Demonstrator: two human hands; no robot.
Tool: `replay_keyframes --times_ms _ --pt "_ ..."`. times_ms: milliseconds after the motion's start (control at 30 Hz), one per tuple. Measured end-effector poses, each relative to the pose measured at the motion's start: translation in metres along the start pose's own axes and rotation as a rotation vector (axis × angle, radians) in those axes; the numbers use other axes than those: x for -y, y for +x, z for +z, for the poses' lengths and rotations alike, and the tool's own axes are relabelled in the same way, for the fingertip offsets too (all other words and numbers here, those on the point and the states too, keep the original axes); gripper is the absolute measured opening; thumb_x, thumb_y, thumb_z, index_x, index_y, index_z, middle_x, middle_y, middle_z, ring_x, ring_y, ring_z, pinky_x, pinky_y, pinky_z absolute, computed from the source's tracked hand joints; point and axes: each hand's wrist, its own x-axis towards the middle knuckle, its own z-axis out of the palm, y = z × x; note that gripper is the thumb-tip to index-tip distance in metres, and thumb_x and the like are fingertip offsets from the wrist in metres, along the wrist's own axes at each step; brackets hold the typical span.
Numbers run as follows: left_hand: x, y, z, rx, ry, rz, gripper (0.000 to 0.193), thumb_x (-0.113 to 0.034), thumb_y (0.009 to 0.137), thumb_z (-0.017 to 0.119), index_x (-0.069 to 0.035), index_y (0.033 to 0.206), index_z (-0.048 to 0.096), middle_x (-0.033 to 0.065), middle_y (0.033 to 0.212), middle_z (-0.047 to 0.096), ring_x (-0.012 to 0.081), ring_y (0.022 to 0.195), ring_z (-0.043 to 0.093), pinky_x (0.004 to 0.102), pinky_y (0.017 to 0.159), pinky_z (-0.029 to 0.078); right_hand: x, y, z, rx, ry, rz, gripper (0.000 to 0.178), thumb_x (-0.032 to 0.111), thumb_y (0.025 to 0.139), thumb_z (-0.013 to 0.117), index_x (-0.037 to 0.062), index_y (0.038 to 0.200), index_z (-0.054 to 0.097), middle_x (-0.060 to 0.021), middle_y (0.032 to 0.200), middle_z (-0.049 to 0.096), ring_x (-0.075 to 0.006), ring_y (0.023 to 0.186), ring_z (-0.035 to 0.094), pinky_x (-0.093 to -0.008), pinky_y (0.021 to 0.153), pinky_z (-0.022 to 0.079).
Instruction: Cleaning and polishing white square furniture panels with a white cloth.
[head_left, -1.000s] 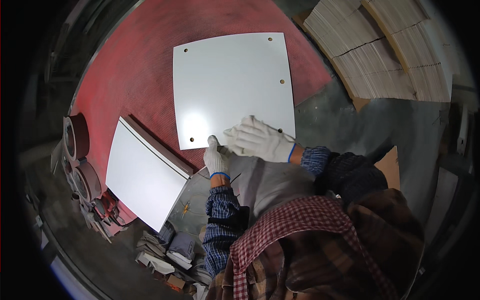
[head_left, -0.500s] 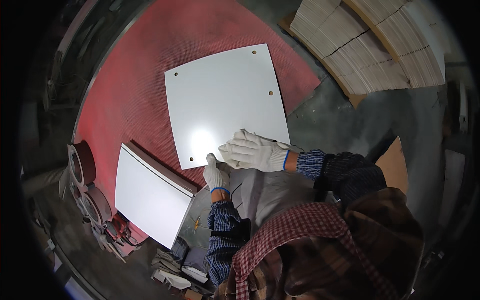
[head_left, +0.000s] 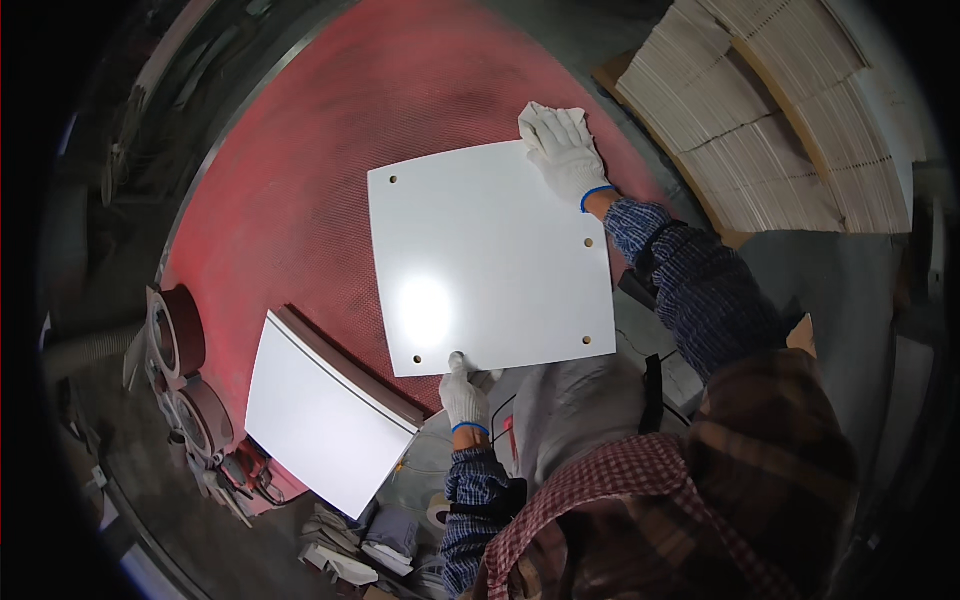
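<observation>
A white flat panel with small round holes near its edges lies on a red textured mat. My gloved left hand pinches the panel's near edge, thumb on top and the fingers beneath, partly hidden. At the far right corner my gloved right hand presses a crumpled off-white cloth, which sticks out past its fingertips. The hand covers that corner and whatever hole is there.
White panels are stacked at the near left of the mat. Beside them stand brown rolls and a red tool. Tall stacks of pale cardboard-like sheets stand at the right.
My right hand has swept with the cloth from the panel's near edge to its far right corner. The left hand stays at the near edge. The whole view has shifted slightly.
</observation>
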Motion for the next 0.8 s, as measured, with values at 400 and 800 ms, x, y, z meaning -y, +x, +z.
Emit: replay_keyframes --times_ms 400,800 --pt "0.006 -0.004 0.003 -0.024 -0.037 0.011 0.042 -0.031 0.105 0.057 0.005 0.126 0.059 0.0148 0.106 0.07 0.0251 0.089 0.073 0.0386 0.072 0.065 0.179 0.107 0.068 0.077 0.082 -0.421 0.043 0.024 0.103 0.045 0.0212 0.146 0.052 -0.009 0.152 0.045 -0.0292 0.144 0.036 -0.0555 0.12 0.024" --pt "0.015 -0.007 -0.023 0.229 -0.426 0.021 0.067 -0.063 0.1 0.053 -0.002 0.13 0.056 0.0133 0.12 0.068 0.025 0.102 0.07 0.0437 0.083 0.061 0.308 -0.036 0.002 0.09 0.483 -0.836 0.042 0.043 0.09 0.062 0.0155 0.122 0.06 -0.003 0.113 0.057 -0.0228 0.106 0.05 -0.0383 0.098 0.04"
